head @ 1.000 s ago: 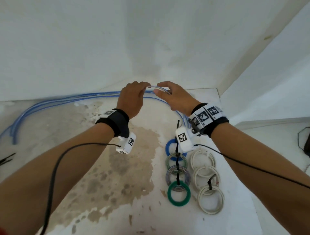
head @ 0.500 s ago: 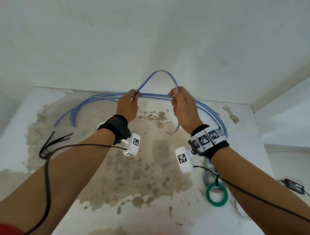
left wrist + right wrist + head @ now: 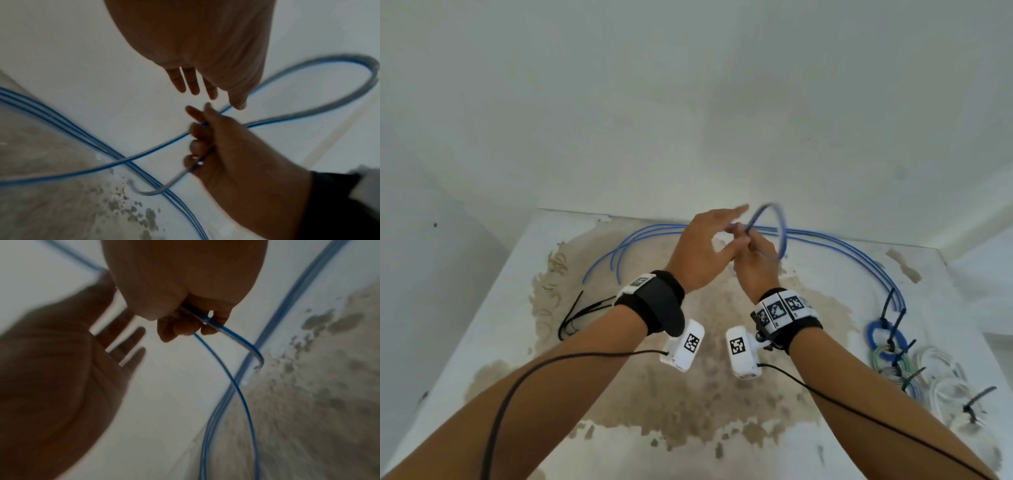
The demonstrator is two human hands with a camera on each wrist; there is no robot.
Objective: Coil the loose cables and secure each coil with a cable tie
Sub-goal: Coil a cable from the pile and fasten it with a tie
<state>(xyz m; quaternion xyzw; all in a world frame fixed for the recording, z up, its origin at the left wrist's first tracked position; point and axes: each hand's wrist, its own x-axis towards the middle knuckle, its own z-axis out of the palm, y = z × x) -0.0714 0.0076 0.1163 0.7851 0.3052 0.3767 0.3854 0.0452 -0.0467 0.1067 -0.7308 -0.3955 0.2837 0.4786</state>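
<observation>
Both hands meet above the bench [image 3: 482,359]: my right hand [image 3: 755,265] is clenched on the blue cable [image 3: 782,233], pinning the first loop where it crosses, while my left hand [image 3: 703,253] is spread open beside it, holding nothing, probably free to feed the next turn. Finished tied coils [image 3: 887,346] lie at the bench's right; no containers appear.

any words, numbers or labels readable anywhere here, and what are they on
No readable words, brand names or numbers in any view.
Wristbands: black-and-white square code markers only, no letters.
Wrist cameras: one square code marker on each white housing, no text.
Blue cable: any jacket print is too blurred to read.
</observation>
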